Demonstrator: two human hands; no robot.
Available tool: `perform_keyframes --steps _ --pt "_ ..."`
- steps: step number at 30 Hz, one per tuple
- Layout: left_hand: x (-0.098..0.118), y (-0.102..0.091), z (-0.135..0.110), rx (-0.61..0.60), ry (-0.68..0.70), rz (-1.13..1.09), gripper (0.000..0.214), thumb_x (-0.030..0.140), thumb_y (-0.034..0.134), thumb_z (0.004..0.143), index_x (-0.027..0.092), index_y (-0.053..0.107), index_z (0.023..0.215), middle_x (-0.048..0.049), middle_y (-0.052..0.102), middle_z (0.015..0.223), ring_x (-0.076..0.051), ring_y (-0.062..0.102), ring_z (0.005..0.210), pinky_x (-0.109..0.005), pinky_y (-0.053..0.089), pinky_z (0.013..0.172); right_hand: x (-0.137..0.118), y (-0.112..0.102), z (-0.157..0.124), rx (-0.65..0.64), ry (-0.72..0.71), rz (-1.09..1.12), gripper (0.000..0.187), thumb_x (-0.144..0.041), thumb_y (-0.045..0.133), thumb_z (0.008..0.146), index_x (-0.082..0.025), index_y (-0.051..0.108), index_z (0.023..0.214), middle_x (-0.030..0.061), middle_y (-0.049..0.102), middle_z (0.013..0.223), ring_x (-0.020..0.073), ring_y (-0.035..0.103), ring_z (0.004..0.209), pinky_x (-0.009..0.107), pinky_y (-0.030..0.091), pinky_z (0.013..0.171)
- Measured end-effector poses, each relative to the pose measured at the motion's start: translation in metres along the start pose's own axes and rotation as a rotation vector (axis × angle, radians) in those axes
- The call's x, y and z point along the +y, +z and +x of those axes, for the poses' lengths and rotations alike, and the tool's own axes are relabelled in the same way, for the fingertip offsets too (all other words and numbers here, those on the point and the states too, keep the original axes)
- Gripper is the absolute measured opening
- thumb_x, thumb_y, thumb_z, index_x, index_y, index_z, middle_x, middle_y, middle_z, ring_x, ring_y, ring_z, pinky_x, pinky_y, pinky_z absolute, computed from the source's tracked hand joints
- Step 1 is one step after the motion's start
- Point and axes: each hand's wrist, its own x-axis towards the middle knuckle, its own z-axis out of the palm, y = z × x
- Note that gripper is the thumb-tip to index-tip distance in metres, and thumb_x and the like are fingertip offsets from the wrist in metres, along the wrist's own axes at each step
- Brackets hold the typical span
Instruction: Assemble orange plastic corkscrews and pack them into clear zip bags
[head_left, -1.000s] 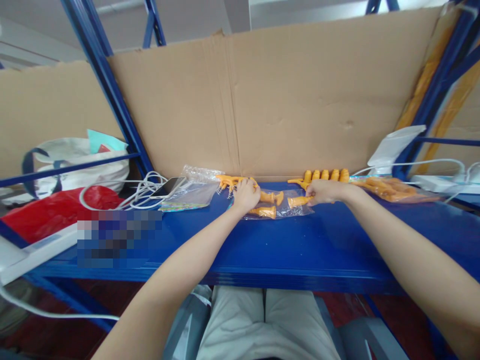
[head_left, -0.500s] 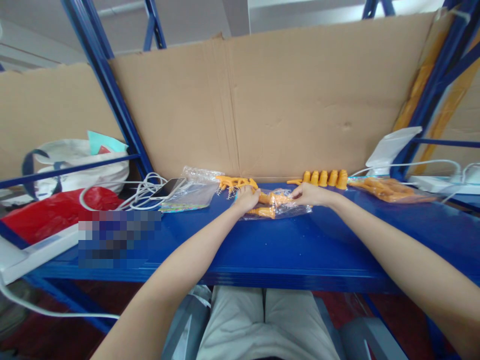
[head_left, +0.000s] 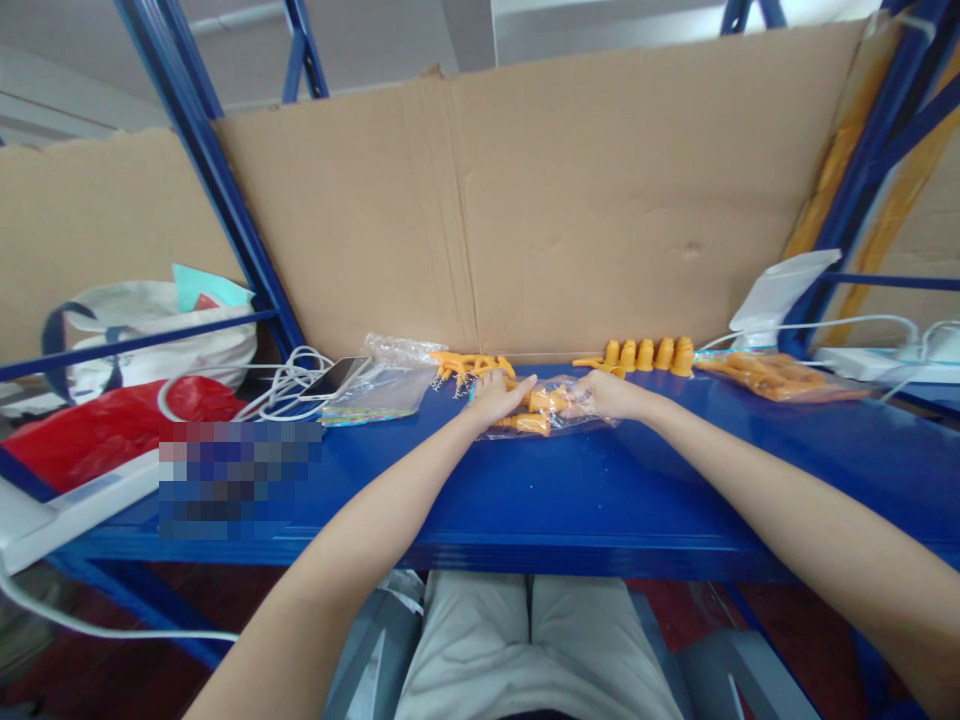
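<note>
A clear plastic bag (head_left: pixel 574 422) with orange plastic pieces (head_left: pixel 551 401) inside lies on the blue shelf between my hands. My left hand (head_left: pixel 493 402) grips the bag's left side, its thumb stretched toward the pieces. At the right end, the bent fingers of my right hand (head_left: pixel 611 394) close on the bag; their tips are partly hidden. Beyond my left hand lie orange branching pieces (head_left: pixel 472 364) with small metal-looking ends. Several orange thimble-shaped cups (head_left: pixel 649 356) stand in a row behind my right hand, with a thin orange piece (head_left: pixel 589 362) beside them.
On the right lies another bag of orange pieces (head_left: pixel 780 376). To the left are flat plastic bags (head_left: pixel 382 397), a phone (head_left: pixel 335 379), coiled white cables (head_left: pixel 289 385) and a red bag (head_left: pixel 135 425). Cardboard (head_left: pixel 600 200) backs the blue shelf (head_left: pixel 525 500).
My left thumb has stretched out over the bag. My right hand has turned slightly and its fingers bend more at the bag's right end. The orange pieces inside have shifted.
</note>
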Motion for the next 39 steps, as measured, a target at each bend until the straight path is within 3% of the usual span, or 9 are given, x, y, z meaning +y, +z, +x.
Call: perform_keyframes --steps 3,5,8,12,15,19,26,35,39 --pt "0.002 -0.002 -0.003 -0.022 -0.002 0.000 0.073 0.072 0.047 0.072 0.015 0.051 0.117 -0.0195 0.052 0.129 -0.036 0.042 0.127 -0.044 0.032 0.104 -0.002 0.004 0.001 0.027 0.060 0.001 0.040 -0.054 0.065 0.064 -0.016 0.059 0.050 -0.0048 0.046 0.041 0.0090 0.044 0.044 0.022 0.034 0.048" --pt "0.003 -0.003 -0.004 -0.031 -0.006 -0.003 0.075 0.072 0.046 0.073 0.014 0.051 0.118 -0.0201 0.051 0.130 -0.035 0.041 0.128 -0.044 0.031 0.104 -0.003 0.006 0.002 0.068 0.092 0.034 0.034 -0.048 0.067 0.064 -0.016 0.062 0.055 -0.0042 0.051 0.045 0.0101 0.048 0.047 0.022 0.037 0.049" --pt "0.004 -0.004 -0.006 -0.033 -0.011 -0.015 0.073 0.072 0.045 0.074 0.014 0.051 0.118 -0.0198 0.050 0.132 -0.035 0.039 0.129 -0.043 0.031 0.104 -0.006 0.005 0.003 0.142 0.104 0.204 0.025 -0.040 0.069 0.065 -0.016 0.071 0.072 0.0005 0.067 0.068 0.0136 0.059 0.062 0.025 0.047 0.060" --pt "0.007 -0.008 -0.005 -0.002 -0.017 -0.073 0.061 0.062 0.048 0.079 0.014 0.051 0.118 -0.0187 0.052 0.130 -0.032 0.042 0.127 -0.041 0.032 0.104 -0.012 -0.001 0.000 0.208 0.243 0.445 0.026 -0.031 0.070 0.069 -0.017 0.073 0.090 0.0064 0.072 0.093 0.0167 0.064 0.081 0.025 0.051 0.069" --pt "0.010 -0.013 -0.003 -0.040 0.123 -0.125 0.040 0.047 0.054 0.081 0.017 0.058 0.106 -0.0141 0.059 0.120 -0.027 0.050 0.120 -0.038 0.036 0.101 -0.016 -0.004 -0.003 0.223 0.391 0.533 0.024 -0.028 0.066 0.073 -0.017 0.073 0.093 0.0089 0.072 0.095 0.0180 0.065 0.085 0.023 0.052 0.061" --pt "0.013 -0.018 -0.005 -0.130 0.408 -0.157 0.016 0.034 0.060 0.080 0.019 0.064 0.076 -0.0076 0.064 0.114 -0.023 0.053 0.116 -0.040 0.035 0.104 -0.020 -0.005 -0.005 0.246 0.452 0.625 0.021 -0.020 0.062 0.074 -0.014 0.072 0.092 0.0121 0.071 0.097 0.0187 0.065 0.091 0.021 0.052 0.059" --pt "0.015 -0.016 -0.010 -0.095 0.615 -0.193 0.008 0.021 0.063 0.077 0.019 0.064 0.069 -0.0067 0.067 0.110 -0.021 0.058 0.109 -0.044 0.038 0.101 -0.010 -0.003 0.000 0.224 0.411 0.847 0.026 -0.008 0.061 0.063 -0.012 0.070 0.088 0.0127 0.069 0.098 0.0195 0.064 0.092 0.027 0.055 0.070" --pt "0.020 -0.017 -0.010 -0.016 0.650 -0.278 0.011 0.022 0.060 0.081 0.018 0.068 0.074 -0.0075 0.070 0.101 -0.019 0.063 0.098 -0.038 0.045 0.094 -0.009 0.003 -0.002 0.033 0.284 0.910 0.021 -0.006 0.057 0.061 -0.013 0.068 0.076 0.0107 0.070 0.100 0.0188 0.063 0.099 0.028 0.049 0.087" --pt "0.021 -0.017 -0.011 -0.015 0.658 -0.292 0.012 0.022 0.060 0.081 0.018 0.068 0.075 -0.0068 0.070 0.098 -0.018 0.064 0.096 -0.037 0.046 0.093 -0.014 0.011 -0.001 0.037 0.214 1.052 0.020 -0.002 0.055 0.063 -0.014 0.066 0.075 0.0086 0.069 0.103 0.0161 0.062 0.103 0.028 0.045 0.094"
